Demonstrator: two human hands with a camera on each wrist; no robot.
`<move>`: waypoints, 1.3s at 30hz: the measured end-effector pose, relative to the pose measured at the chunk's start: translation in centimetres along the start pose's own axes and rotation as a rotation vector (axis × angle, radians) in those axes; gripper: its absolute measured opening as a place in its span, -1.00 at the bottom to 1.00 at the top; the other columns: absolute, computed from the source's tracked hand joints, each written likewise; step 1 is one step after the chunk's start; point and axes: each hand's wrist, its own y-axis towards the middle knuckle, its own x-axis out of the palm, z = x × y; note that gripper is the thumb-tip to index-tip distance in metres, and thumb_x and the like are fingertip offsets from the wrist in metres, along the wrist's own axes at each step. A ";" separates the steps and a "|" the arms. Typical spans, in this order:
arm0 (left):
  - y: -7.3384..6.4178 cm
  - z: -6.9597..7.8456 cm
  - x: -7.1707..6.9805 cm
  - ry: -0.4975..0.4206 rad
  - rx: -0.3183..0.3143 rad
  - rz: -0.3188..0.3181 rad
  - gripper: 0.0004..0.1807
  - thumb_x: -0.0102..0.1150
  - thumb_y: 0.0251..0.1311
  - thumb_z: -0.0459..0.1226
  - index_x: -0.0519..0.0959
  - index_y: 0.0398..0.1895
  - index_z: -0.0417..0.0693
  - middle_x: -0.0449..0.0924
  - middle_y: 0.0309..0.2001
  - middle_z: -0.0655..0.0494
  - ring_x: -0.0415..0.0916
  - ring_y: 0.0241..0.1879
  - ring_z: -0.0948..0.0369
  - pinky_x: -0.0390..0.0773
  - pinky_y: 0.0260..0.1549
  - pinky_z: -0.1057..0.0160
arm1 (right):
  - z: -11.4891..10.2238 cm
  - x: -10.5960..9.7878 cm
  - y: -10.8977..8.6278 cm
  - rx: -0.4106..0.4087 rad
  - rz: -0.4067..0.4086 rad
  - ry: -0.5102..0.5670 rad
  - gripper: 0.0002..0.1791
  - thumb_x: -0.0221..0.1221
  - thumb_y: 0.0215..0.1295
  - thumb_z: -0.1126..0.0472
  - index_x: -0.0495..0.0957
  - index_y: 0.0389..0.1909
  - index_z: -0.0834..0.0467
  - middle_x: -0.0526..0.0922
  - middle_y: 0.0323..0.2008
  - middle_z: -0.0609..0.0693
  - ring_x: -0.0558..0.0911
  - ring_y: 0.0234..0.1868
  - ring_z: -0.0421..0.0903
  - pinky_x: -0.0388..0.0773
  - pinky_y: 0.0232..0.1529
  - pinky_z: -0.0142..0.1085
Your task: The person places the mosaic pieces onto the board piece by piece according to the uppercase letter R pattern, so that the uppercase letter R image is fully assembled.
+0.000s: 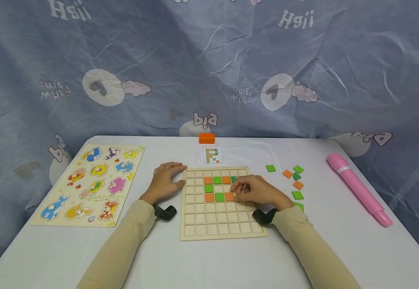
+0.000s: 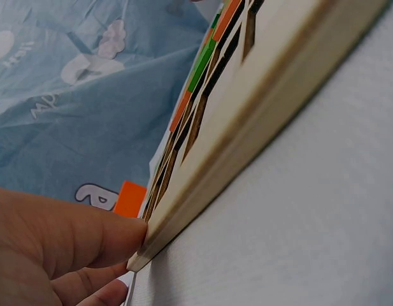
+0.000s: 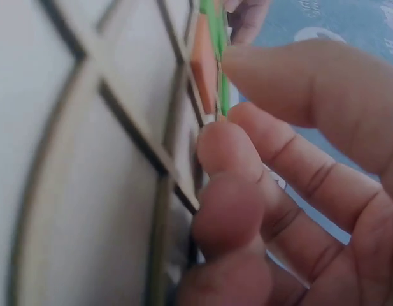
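Observation:
A wooden grid board (image 1: 200, 218) lies on the white table, with orange and green square tiles set in some of its cells. My left hand (image 1: 164, 182) rests at the board's left edge. In the left wrist view its thumb (image 2: 113, 239) touches the rim near a corner, the other fingers loosely bent beyond it. Over the right part of the tile pattern is my right hand (image 1: 254, 189), fingers bent and thumb beside an orange tile (image 1: 229, 196). Close by, the right wrist view shows an orange tile (image 3: 204, 64); whether the fingertips pinch a tile is hidden.
Loose tiles (image 1: 297, 195) lie right of the board. Behind it are a pattern card (image 1: 211, 155) and an orange block (image 1: 206, 138). An animal puzzle board (image 1: 90, 182) lies at left, a pink microphone-like toy (image 1: 359, 188) at right.

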 end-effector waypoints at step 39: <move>-0.1 0.1 0.0 -0.001 0.002 0.007 -0.42 0.33 0.32 -0.17 0.63 0.40 -0.14 0.52 0.46 -0.14 0.26 0.55 -0.19 0.10 0.51 -0.32 | 8.2 -9.9 -9.5 0.292 0.494 0.201 -0.71 0.21 0.59 0.25 0.62 0.18 0.31 0.74 -0.30 -0.14 0.54 -0.47 -0.13 0.56 -0.41 -0.32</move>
